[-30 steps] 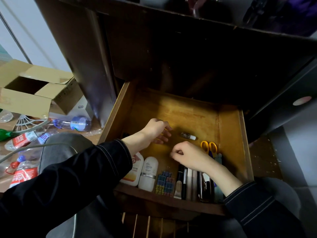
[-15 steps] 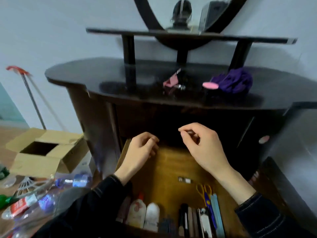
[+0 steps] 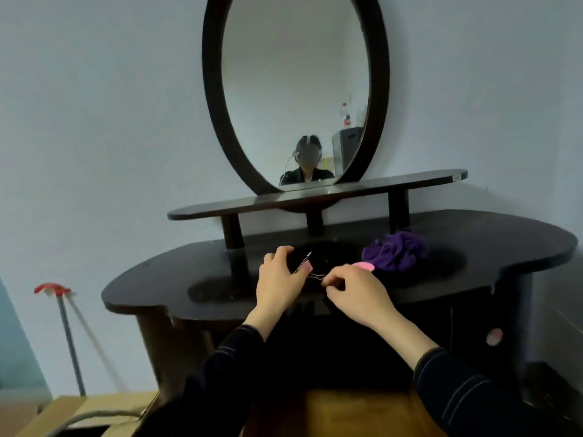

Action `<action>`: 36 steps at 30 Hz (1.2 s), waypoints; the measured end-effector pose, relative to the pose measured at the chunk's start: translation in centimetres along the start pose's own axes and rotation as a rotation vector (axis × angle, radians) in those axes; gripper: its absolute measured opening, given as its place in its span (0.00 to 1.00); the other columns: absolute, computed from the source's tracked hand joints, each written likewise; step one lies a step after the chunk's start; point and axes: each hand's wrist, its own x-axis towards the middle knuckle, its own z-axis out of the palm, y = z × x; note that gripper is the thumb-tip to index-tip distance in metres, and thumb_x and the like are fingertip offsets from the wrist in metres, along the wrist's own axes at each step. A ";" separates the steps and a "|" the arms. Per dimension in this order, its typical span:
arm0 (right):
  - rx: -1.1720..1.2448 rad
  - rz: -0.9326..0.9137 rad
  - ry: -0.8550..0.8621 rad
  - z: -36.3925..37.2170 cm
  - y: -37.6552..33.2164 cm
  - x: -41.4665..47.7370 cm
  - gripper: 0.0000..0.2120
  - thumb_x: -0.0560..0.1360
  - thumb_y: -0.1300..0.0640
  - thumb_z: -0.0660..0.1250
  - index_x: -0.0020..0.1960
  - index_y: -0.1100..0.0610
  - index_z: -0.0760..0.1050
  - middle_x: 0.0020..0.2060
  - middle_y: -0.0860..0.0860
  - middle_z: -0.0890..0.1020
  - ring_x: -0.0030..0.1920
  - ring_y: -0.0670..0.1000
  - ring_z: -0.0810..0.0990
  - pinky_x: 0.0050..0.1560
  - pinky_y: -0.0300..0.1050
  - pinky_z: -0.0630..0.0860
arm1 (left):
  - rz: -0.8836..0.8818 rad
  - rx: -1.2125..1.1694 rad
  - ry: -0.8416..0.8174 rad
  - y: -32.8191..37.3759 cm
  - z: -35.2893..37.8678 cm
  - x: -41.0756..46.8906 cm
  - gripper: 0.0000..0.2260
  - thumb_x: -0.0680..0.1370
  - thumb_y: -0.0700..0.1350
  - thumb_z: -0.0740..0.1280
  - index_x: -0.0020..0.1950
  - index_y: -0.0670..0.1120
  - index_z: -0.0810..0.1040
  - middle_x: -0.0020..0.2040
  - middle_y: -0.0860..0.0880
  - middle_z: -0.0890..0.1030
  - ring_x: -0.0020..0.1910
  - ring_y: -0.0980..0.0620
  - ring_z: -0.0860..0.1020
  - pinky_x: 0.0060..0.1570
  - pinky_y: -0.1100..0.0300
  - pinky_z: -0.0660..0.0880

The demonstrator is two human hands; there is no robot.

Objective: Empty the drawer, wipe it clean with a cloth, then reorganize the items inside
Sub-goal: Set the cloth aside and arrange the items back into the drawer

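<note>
– Head view. Position of hands?

– Found both raised over the near middle of the dresser top (image 3: pixel 151 279). Noted the left hand (image 3: pixel 277 280) curled against a pink clip (image 3: pixel 304 265); cannot tell whether gripping or merely touching. Noted the right hand (image 3: pixel 355 290) just right of it, thumb and forefinger pinching a thin wire piece (image 3: pixel 317 275).

– Location of the drawer (image 3: pixel 356 411)?

– Seen open at the near edge, below the hands, showing bare wood only. Cannot see any contents.

– Anything else?

– Recorded a pink disc (image 3: pixel 363 265) and a bunched purple cloth (image 3: pixel 396 254) on the top, right of the hands; also a cardboard box (image 3: pixel 85 408) at near left.

– Progress?

– Judged early, at the emptying step, with small items set out on the top. Rated wiping as not yet begun, going by the idle cloth, and reorganizing as likewise outstanding.
</note>
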 end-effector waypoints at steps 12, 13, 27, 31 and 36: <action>0.690 0.208 0.208 -2.9 2.9 0.7 0.08 0.75 0.62 0.71 0.53 0.53 0.79 0.40 0.52 0.80 0.33 0.45 0.77 0.30 0.33 0.70 | -0.120 -0.421 -0.108 -1.2 0.0 1.7 0.14 0.84 0.41 0.57 0.42 0.41 0.77 0.36 0.48 0.84 0.28 0.58 0.78 0.28 0.66 0.70; 0.584 0.211 0.273 -2.7 3.0 0.9 0.10 0.74 0.60 0.73 0.54 0.53 0.78 0.43 0.52 0.80 0.36 0.43 0.78 0.32 0.30 0.71 | -0.173 -0.591 -0.124 -1.3 -0.6 1.4 0.13 0.83 0.39 0.56 0.46 0.40 0.78 0.38 0.45 0.86 0.28 0.55 0.78 0.26 0.65 0.71; -0.234 0.147 0.063 -1.2 2.7 1.7 0.24 0.72 0.39 0.69 0.65 0.44 0.72 0.61 0.46 0.74 0.52 0.50 0.80 0.45 0.46 0.71 | -0.404 -1.321 -0.351 -1.7 -4.5 -1.4 0.24 0.75 0.47 0.60 0.68 0.40 0.73 0.55 0.36 0.77 0.33 0.48 0.73 0.29 0.59 0.68; 0.038 0.102 0.089 -2.2 2.5 0.3 0.20 0.69 0.39 0.75 0.57 0.44 0.77 0.51 0.40 0.79 0.50 0.44 0.79 0.46 0.42 0.73 | -0.231 -1.211 -0.306 -0.5 -4.1 -3.5 0.10 0.76 0.40 0.66 0.57 0.41 0.77 0.51 0.38 0.79 0.30 0.52 0.71 0.26 0.62 0.64; 0.564 -0.126 0.085 -2.5 1.6 -5.8 0.14 0.67 0.52 0.79 0.52 0.48 0.82 0.45 0.42 0.84 0.47 0.40 0.81 0.48 0.38 0.76 | -0.007 -1.017 -0.537 -2.0 -2.6 -10.2 0.08 0.77 0.50 0.72 0.53 0.48 0.80 0.49 0.43 0.80 0.31 0.54 0.70 0.26 0.64 0.62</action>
